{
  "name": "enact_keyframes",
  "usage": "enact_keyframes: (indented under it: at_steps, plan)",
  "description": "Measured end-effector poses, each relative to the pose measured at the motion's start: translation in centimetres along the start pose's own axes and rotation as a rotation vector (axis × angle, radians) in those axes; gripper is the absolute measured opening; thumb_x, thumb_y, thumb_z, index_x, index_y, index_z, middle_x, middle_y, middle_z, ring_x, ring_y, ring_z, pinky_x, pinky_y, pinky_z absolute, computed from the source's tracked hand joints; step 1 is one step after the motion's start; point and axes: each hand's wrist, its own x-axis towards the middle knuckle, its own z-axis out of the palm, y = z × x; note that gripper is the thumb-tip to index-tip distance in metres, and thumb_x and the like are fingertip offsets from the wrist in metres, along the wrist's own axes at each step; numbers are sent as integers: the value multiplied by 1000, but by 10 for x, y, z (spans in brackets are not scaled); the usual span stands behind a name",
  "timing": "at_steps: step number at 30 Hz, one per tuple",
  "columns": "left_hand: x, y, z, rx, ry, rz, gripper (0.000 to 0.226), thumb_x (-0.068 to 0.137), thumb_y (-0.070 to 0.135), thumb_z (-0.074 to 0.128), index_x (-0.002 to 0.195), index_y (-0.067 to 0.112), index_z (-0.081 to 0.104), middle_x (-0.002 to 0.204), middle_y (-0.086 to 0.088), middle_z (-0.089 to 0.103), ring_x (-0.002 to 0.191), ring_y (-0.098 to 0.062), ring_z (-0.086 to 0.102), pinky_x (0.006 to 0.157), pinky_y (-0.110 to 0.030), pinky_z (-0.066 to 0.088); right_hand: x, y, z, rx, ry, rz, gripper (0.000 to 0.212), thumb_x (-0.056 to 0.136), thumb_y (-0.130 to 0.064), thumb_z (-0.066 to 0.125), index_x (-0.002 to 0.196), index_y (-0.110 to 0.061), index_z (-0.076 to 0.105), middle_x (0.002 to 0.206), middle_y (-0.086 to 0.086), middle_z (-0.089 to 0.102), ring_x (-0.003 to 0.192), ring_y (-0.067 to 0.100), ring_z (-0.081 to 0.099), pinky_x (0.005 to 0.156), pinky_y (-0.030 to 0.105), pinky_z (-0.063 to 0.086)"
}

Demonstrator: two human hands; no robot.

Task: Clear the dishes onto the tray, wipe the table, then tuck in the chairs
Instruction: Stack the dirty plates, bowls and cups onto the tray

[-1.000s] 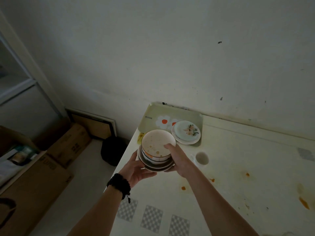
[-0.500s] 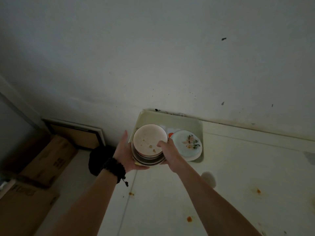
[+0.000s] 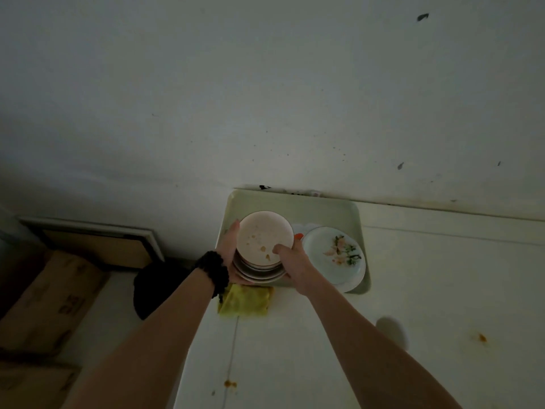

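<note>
A stack of dirty bowls and plates [image 3: 262, 246] is over the left half of the pale green tray [image 3: 324, 208], which lies at the table's far left corner against the wall. My left hand [image 3: 228, 250] cups the stack's left side from below. My right hand [image 3: 292, 261] grips its right rim, thumb inside the top bowl. I cannot tell whether the stack touches the tray. A floral plate [image 3: 334, 255] on another plate lies on the tray's right half. A yellow cloth [image 3: 246, 301] lies on the table just in front of the tray.
The white table [image 3: 383, 364] carries orange sauce spots [image 3: 482, 338] and a grey mark. Its left edge runs down from the tray's left corner. Left of the table, on the floor, stand cardboard boxes [image 3: 50, 305] and a black bag [image 3: 156, 290].
Both hands carried the stack forward, from above the table near the tray to over the tray's left half. The view moved closer and the yellow cloth came into sight.
</note>
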Motion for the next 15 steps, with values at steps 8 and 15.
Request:
enact_keyframes:
  at_steps: [8,15]
  plan:
    - [63,-5,-11,60,-8,-19,86,56,80,63,122,25,64,125,-21,63,118,-47,55,101,-65,38,16,-6,1,-89,64,-7,83,78,-32,64,148,-17,22,122,7,55,111,28,58,90,46,56]
    - [10,33,21,79,151,109,41,89,42,40,84,4,56,94,-20,62,85,-33,57,78,-32,45,9,-13,3,26,25,108,72,89,-28,49,153,-24,16,132,8,50,118,29,52,94,47,53]
